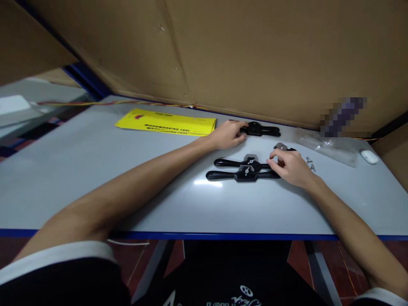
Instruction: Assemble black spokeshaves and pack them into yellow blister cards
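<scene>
My left hand (pixel 231 134) reaches to the back of the table, its fingers closed around the left end of a black spokeshave (pixel 255 128) lying in a small stack there. Nearer to me, two more black spokeshaves lie side by side: a rear one (pixel 228 162) and a front one (pixel 219 174), each with a grey blade and a small silver screw on its body. My right hand (pixel 291 168) hovers over their right handles, thumb and forefinger curled together; whatever is between them is too small to make out. Just beyond its fingers lies a grey metal blade (pixel 280 146).
Small silver screws (pixel 310 163) lie right of my right hand. Clear plastic bags (pixel 331 148) and a white computer mouse (pixel 369 157) are at the far right. Yellow printed sleeves (pixel 165 123) lie at the back left, before a cardboard wall (pixel 255 59) with a cable along its foot.
</scene>
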Action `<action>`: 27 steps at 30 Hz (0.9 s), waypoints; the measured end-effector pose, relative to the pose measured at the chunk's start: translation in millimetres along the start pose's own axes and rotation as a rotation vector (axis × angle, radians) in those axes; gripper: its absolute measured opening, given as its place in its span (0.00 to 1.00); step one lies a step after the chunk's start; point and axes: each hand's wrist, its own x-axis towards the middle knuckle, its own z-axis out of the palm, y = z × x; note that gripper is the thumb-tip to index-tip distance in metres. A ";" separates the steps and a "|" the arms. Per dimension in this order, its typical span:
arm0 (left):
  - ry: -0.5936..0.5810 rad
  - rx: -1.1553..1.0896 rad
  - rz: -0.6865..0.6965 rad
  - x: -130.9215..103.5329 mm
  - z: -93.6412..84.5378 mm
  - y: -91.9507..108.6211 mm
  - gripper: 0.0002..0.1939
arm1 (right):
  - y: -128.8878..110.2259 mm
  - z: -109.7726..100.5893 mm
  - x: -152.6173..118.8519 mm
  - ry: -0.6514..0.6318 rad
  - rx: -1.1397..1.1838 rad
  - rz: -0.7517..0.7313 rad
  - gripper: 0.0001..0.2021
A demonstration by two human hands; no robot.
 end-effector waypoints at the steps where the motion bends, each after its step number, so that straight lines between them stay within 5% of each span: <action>1: -0.005 0.028 -0.027 -0.8 -0.3 1.9 0.33 | -3.9 2.5 -1.3 -0.029 -0.045 -0.027 0.11; 7: -0.082 0.199 -0.149 -6.6 -3.4 15.0 0.32 | -3.8 7.6 -4.6 -0.162 -0.205 -0.056 0.16; 17: -0.204 0.199 -0.085 -11.5 -17.4 27.8 0.24 | -0.1 -1.3 -6.6 -0.286 -0.101 -0.028 0.12; 27: -0.321 0.147 -0.001 -13.1 -27.3 26.9 0.21 | 13.1 -20.0 0.4 0.188 0.093 -0.061 0.19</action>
